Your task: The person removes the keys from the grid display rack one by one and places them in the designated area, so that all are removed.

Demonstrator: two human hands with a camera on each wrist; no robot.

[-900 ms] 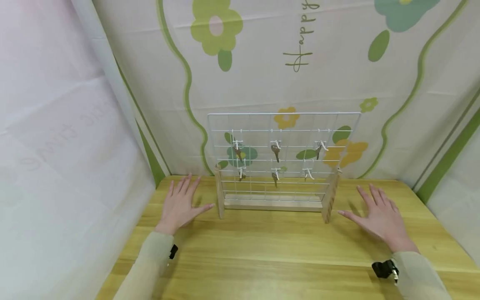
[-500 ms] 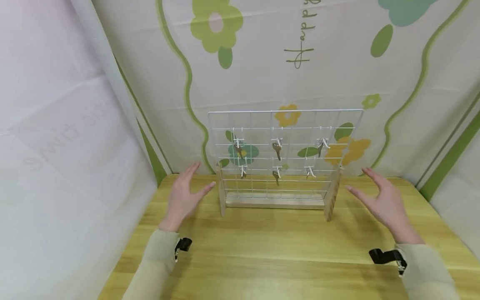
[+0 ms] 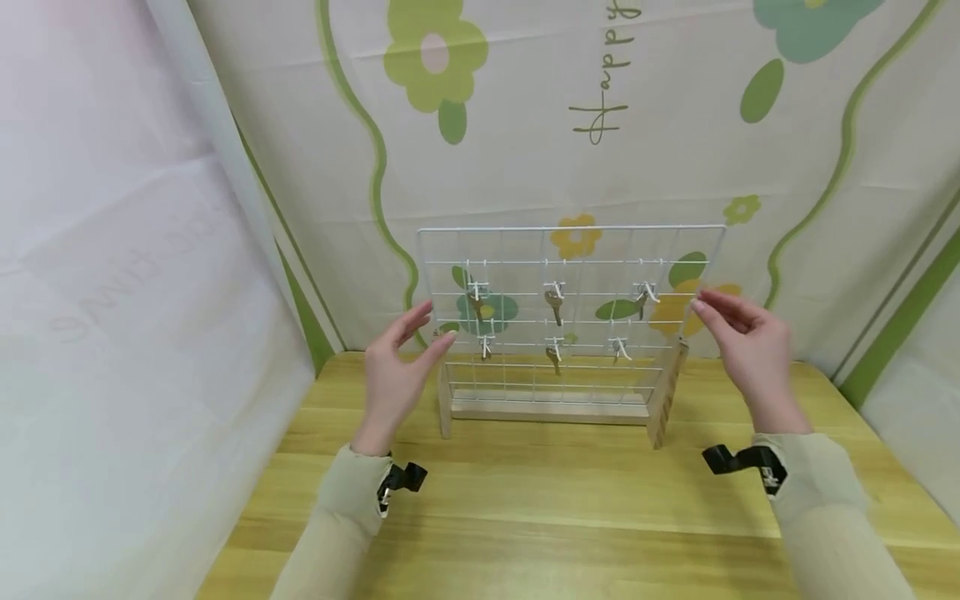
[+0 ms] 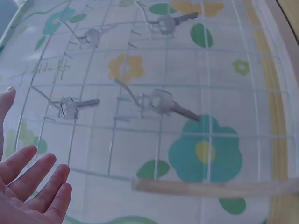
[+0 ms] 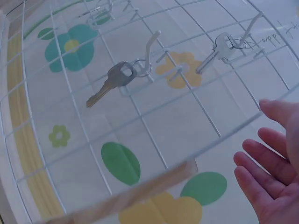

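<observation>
On a wooden table (image 3: 525, 500), a wire rack (image 3: 517, 320) with keys (image 3: 557, 308)

In the middle of the head view, the wire rack stands upright on wooden supports (image 3: 664, 400), and the keys hang from its white hooks (image 3: 555, 289) in two rows. The left hand (image 3: 393, 377) is just beside the left edge, its thumb well spread from the fingers. The right hand (image 3: 756, 354) is near the opposite edge, fingers slightly bent, with a gap to the thumb. Both hands hold nothing; whether any fingertip touches the wire, I cannot tell surely. Behind hangs a flower-printed cloth (image 3: 510, 171).
</observation>
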